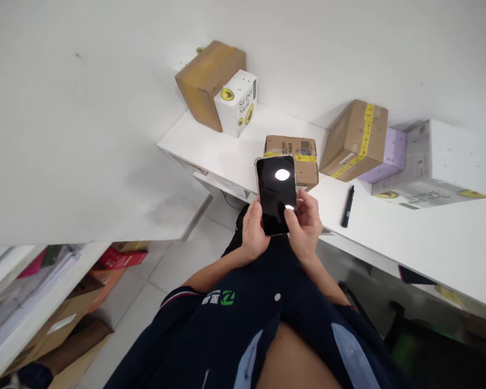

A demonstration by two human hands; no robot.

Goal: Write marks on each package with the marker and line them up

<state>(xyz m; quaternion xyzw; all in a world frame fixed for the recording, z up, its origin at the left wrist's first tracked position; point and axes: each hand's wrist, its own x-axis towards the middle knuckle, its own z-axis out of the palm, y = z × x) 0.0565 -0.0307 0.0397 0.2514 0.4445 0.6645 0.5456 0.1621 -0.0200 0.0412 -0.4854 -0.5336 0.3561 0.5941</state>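
Note:
Between my two hands, in front of my body, is a smartphone [276, 197] with a dark screen that reflects two bright lights. My left hand [254, 231] is closed around its lower left edge. My right hand [305, 224] grips the lower right side, its thumb lying over the screen's lower corner. Just beyond the phone, a small cardboard box [308, 174] with yellow tape sits at the desk's near edge, partly covered by the phone.
On the white desk [392, 240] lies a black marker [348, 207]. Behind it stand a taped carton [354, 138], a lilac box [392, 154] and a large white box [449, 162]. Farther left are a brown carton [204, 75] and a white avocado-print box [238, 105]. Shelves [91, 251] hold boxes at lower left.

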